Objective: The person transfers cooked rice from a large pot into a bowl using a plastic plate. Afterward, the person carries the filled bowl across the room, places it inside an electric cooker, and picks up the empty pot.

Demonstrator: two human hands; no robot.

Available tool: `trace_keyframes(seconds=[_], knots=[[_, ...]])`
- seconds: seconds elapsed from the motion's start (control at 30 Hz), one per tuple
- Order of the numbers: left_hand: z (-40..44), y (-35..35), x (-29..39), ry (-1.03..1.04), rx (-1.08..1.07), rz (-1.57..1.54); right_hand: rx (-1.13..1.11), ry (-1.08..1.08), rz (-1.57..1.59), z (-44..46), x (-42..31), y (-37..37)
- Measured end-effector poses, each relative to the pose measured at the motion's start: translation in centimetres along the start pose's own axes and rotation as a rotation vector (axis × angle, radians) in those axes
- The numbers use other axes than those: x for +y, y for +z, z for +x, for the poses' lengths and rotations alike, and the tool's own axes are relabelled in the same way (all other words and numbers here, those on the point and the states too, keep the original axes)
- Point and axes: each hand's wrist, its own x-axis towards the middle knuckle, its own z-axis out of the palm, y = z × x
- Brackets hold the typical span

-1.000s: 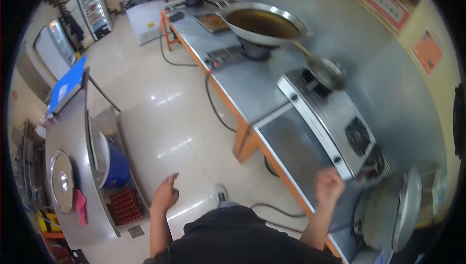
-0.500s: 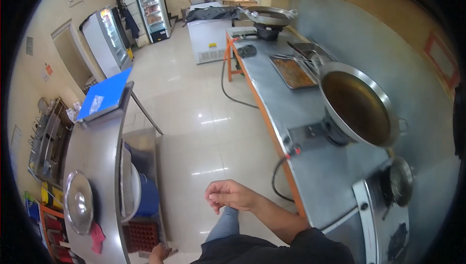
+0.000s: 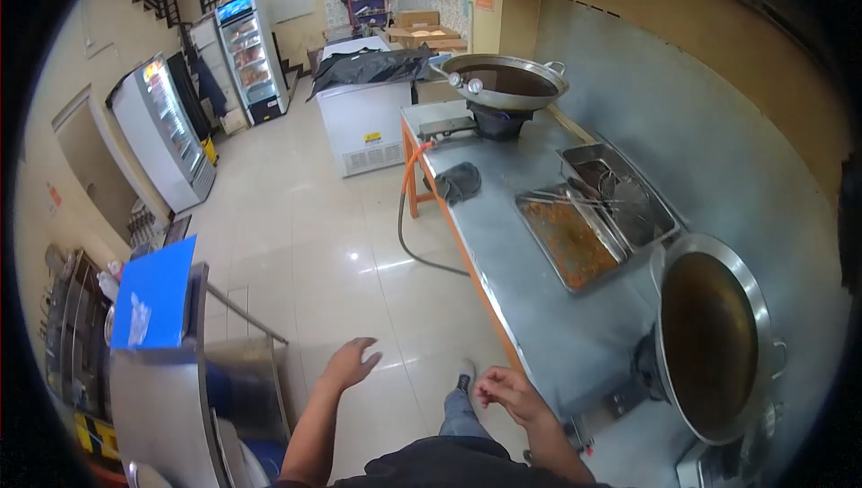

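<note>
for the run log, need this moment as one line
left hand: empty, above floor | right hand: empty, fingers curled, beside table | near wok, far wok: dark liquid inside | metal trays: on table between woks

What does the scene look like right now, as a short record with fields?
Left hand: empty, open, over the floor
Right hand: appears empty, fingers loosely curled, beside the metal-topped table
Nearest wok: large, two-handled, holding dark liquid
Far wok: on a burner, also holding dark liquid
Between woks: shallow tray with orange-brown contents; deeper pan with a wire strainer
Opposite side: blue board
Background: chest freezer
</note>
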Motion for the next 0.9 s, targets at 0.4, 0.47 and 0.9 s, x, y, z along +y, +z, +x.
trace_keyframes(seconds=[0.4,0.47,0.9], knots=[[47.6,4.1,-3.9,-0.334,0.14,-0.814,0.27,-0.211,0.345,27.1,-13.6,-10.5],[55.0,2.8,-6.4,-0.322,0.247,-0.798,0.306,-0.263,0.368,30.9,-16.1,-10.1],[89.4,-1.2,-8.3,-0.171,0.328,-0.303,0.79,-0.488,0.366,49.6,-21.9,-8.2]])
